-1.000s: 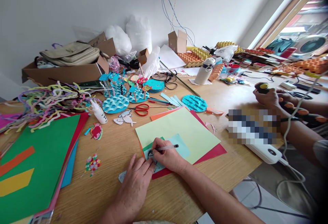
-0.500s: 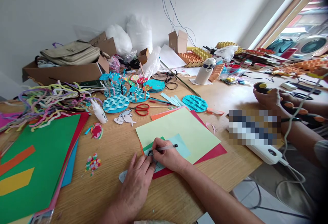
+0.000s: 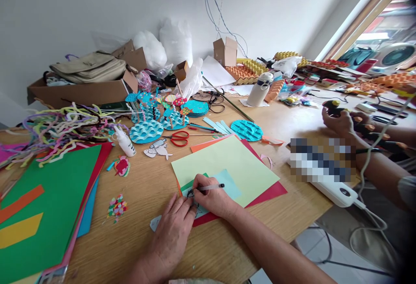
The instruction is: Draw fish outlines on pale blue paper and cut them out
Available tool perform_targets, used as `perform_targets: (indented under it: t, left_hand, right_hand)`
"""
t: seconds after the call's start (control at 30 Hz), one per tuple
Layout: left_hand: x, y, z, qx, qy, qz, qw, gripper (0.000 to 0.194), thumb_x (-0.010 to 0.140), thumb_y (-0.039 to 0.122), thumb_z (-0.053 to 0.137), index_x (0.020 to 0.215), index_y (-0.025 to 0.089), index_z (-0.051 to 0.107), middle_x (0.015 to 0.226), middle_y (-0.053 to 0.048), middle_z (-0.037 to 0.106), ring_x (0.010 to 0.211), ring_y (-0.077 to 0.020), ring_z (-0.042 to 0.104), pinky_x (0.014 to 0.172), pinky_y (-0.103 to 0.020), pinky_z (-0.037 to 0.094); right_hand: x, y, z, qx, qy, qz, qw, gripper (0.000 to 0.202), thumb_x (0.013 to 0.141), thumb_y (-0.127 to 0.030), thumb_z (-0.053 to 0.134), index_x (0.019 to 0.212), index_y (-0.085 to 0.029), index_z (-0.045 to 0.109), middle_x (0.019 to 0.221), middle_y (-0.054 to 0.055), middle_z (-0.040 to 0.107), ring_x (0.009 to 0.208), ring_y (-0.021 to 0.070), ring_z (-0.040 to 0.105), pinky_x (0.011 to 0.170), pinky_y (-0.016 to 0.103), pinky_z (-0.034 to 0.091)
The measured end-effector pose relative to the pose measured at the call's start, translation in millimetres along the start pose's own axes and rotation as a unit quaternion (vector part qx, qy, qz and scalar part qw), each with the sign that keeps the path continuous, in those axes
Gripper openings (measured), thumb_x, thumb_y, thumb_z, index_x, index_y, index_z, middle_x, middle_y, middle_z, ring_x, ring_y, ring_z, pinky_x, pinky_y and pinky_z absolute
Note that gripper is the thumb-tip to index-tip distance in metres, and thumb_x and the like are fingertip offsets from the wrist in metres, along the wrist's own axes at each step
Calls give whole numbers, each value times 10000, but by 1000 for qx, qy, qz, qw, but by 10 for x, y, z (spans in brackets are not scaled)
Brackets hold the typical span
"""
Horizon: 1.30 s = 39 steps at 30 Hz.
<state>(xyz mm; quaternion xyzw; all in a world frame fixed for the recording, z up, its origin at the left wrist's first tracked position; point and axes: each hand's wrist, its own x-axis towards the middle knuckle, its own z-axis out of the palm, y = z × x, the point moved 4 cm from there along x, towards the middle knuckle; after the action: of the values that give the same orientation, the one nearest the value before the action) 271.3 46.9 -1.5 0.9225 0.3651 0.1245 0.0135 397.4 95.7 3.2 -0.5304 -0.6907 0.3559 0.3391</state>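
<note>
In the head view my right hand [image 3: 212,198] is closed around a pen [image 3: 211,187] with a clear barrel and a dark cap end. Its tip points down at a small light blue piece of paper with dark lines, mostly covered by my fingers. My left hand [image 3: 173,230] lies flat beside it, fingertips against the paper's left side. Underneath are a larger light blue piece [image 3: 228,182], a pale green sheet [image 3: 224,156] and a red sheet [image 3: 269,196]. A small pale cutout [image 3: 154,223] sticks out by my left hand.
Red-handled scissors [image 3: 180,138], paper fish cutouts [image 3: 159,148] and a glue bottle [image 3: 126,142] lie ahead. Coloured sheets [image 3: 65,188] are at left, pipe cleaners [image 3: 68,128] behind them. At right, another person's hands [image 3: 341,121] hold a dark object near a white power strip [image 3: 334,188].
Both my hands stay nearly in place, the right still on the pen. The other person's hands have shifted the dark object slightly.
</note>
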Motion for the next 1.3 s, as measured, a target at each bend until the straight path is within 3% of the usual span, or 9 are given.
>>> perform_targets:
  t: [0.23,0.57,0.7,0.77,0.87,1.1,1.23,1.3]
  left_hand:
    - [-10,8,15,14,9,6,1000,354,884,74,342,1101,204,589,1099,-40,629,1057,-190,531,985,-424,393]
    - [13,-32,-29,22,94,38,995,354,904,102,283,1002,211,606,1000,-13,654,977,-170,558,932,-364,433]
    - [-6,-38,151,23,128,45,990,336,896,117,294,985,215,603,1008,-18,644,969,-176,548,932,-360,412]
    - [-28,-54,252,20,196,20,980,356,895,113,269,902,215,610,933,-22,649,923,-180,553,932,-374,397]
    - [-31,-69,347,17,226,10,974,366,904,130,252,870,220,606,907,-23,646,904,-177,554,942,-367,381]
    - [43,-64,137,51,213,85,972,398,945,197,210,873,229,599,889,5,651,863,-141,574,903,-264,397]
    - [34,-83,188,30,332,37,942,454,947,174,173,741,222,575,780,12,635,795,-133,573,936,-267,366]
    - [36,-83,260,24,323,36,945,460,951,184,170,741,225,576,784,19,640,788,-127,579,944,-264,363]
  right_hand:
    - [7,78,-88,107,41,19,993,133,603,-58,441,620,-190,452,533,-62,436,489,81,366,457,176,298]
    - [29,86,-95,181,35,50,982,110,593,-78,434,616,-183,459,547,-54,432,514,87,359,466,185,295]
    - [33,105,-81,179,40,37,982,114,581,-83,424,622,-182,464,545,-54,427,512,86,350,465,187,284]
    - [35,109,-79,175,43,32,983,110,583,-88,423,623,-182,464,540,-55,417,513,88,346,465,188,281]
    - [37,100,-81,174,40,27,984,102,588,-91,433,620,-185,458,539,-56,411,519,92,346,473,190,285]
    - [39,114,-80,181,31,33,982,75,599,-116,441,620,-186,456,543,-55,403,529,92,343,483,194,285]
    - [50,157,-67,180,36,30,983,78,607,-119,434,629,-186,467,539,-54,407,527,95,356,490,202,298]
    - [56,178,-57,180,37,31,982,80,610,-117,434,632,-184,473,548,-49,417,535,99,362,495,206,303]
